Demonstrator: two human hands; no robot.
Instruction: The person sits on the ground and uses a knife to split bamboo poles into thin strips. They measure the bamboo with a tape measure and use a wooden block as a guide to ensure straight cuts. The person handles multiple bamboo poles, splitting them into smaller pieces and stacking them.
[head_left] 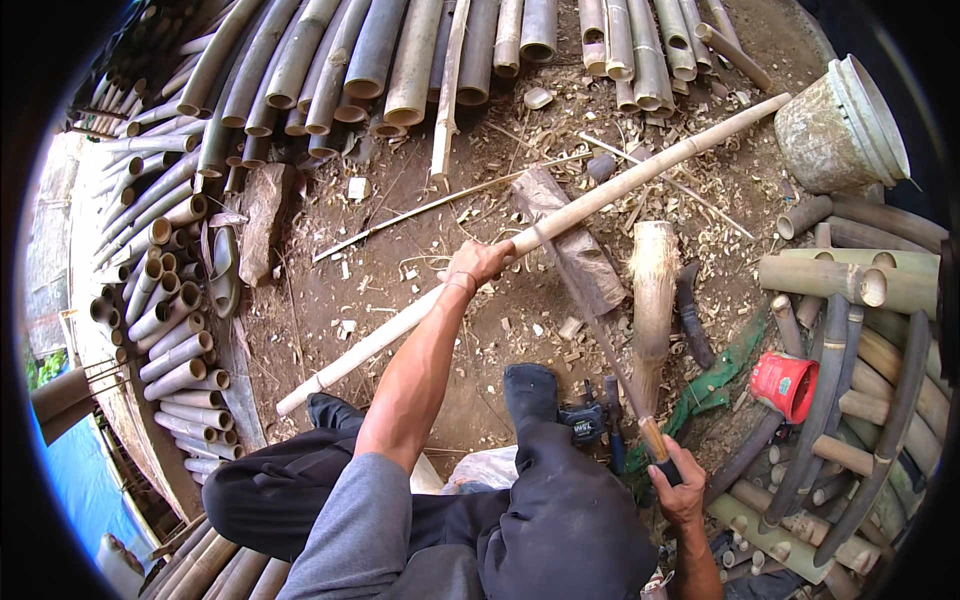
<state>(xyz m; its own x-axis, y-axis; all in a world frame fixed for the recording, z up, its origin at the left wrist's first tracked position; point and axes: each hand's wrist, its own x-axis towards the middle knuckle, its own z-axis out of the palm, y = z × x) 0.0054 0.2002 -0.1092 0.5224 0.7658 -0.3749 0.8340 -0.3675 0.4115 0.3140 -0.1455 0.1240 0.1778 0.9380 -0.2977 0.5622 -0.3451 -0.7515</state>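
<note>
My left hand [482, 262] is wrapped round a long, pale bamboo pole [640, 180], which slants from the lower left up to the far right. The pole lies across a rough wooden block [585, 265]. At the lower right, my right hand [683, 488] grips the handle of a long, narrow-bladed knife [592, 315]; the grip is part wood, part dark. Its thin blade reaches up and left over the block, and its tip is close to the pole beside my left hand. I cannot tell whether blade and pole touch.
Cut bamboo tubes [410, 80] line the back and left. A dirty bucket [830, 135] stands far right, near the pole's end. Right of the block are an upright frayed log [654, 290], a red pail [785, 385] and more bamboo. A drill [582, 422] lies by my foot.
</note>
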